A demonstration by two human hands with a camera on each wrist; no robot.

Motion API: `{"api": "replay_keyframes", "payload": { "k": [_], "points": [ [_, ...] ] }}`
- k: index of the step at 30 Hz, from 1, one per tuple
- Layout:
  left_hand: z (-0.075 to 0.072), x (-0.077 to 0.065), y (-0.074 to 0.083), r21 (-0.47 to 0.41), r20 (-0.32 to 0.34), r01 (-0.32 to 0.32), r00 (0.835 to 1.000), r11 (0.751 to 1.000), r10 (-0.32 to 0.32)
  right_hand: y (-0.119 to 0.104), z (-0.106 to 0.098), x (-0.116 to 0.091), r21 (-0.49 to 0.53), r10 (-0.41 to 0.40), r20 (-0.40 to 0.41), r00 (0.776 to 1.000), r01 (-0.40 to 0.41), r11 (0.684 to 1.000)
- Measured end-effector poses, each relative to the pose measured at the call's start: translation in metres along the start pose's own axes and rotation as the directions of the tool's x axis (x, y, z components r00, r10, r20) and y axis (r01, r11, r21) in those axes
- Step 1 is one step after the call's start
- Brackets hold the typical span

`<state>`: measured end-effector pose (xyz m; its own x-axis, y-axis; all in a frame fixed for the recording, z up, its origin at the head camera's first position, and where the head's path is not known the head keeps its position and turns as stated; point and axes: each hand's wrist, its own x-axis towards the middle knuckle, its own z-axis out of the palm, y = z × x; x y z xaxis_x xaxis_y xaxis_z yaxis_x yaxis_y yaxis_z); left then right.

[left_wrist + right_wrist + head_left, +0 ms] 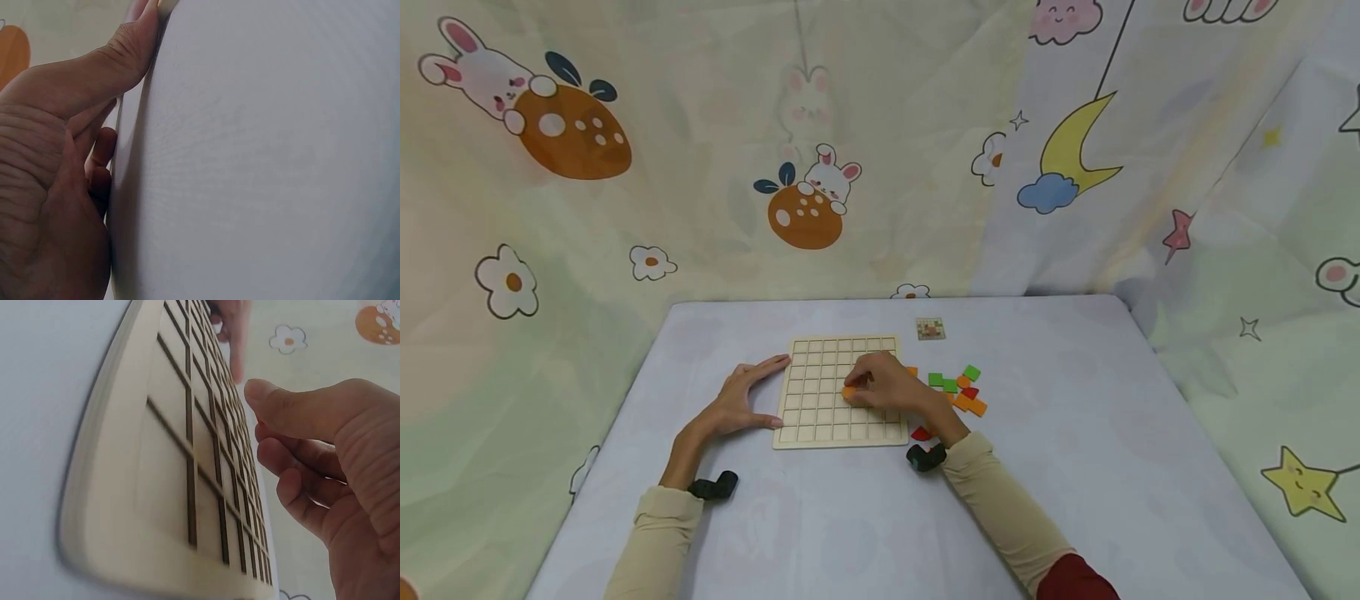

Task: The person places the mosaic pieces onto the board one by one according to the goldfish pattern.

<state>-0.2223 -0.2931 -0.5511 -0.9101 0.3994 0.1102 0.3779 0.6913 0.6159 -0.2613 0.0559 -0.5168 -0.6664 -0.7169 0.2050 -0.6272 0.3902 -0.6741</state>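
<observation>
A pale wooden board (820, 408) with a grid of square cells lies flat on the white table. My left hand (739, 404) rests at its left edge, thumb and fingers spread apart, thumb near the lower corner and fingertips near the upper one. In the left wrist view the thumb (134, 53) reaches the board's edge. Over the middle of the grid, my right hand (883, 385) pinches a small orange piece (847, 392) with a rounded edge. The right wrist view shows the right thumb and curled fingers close above the grid; the piece is hidden there.
Right of the board lie several loose pieces: green squares (936, 379), orange pieces (977, 407) and red ones (921, 433), partly behind the right wrist. A small patterned card (930, 328) lies past the board's far right corner. A printed cloth (715, 167) hangs behind the table.
</observation>
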Motion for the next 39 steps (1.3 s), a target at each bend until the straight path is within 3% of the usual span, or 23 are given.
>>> {"api": "replay_keyframes", "payload": {
  "k": [13,21,39],
  "points": [
    [-0.001,-0.002,0.003,-0.004,0.012,0.019,1.000,1.000,-0.019,-0.017,0.021,0.036,0.038,-0.004,0.035,0.999,0.002,0.999],
    [-0.001,0.000,0.005,-0.029,0.023,0.026,0.999,0.999,-0.025,-0.028,0.038,0.058,0.035,-0.062,0.074,0.995,0.060,0.998],
    [0.000,0.001,-0.001,-0.010,0.024,-0.001,1.000,1.000,0.001,-0.032,0.055,0.070,-0.004,0.010,0.108,0.994,-0.010,1.000]
  ]
}}
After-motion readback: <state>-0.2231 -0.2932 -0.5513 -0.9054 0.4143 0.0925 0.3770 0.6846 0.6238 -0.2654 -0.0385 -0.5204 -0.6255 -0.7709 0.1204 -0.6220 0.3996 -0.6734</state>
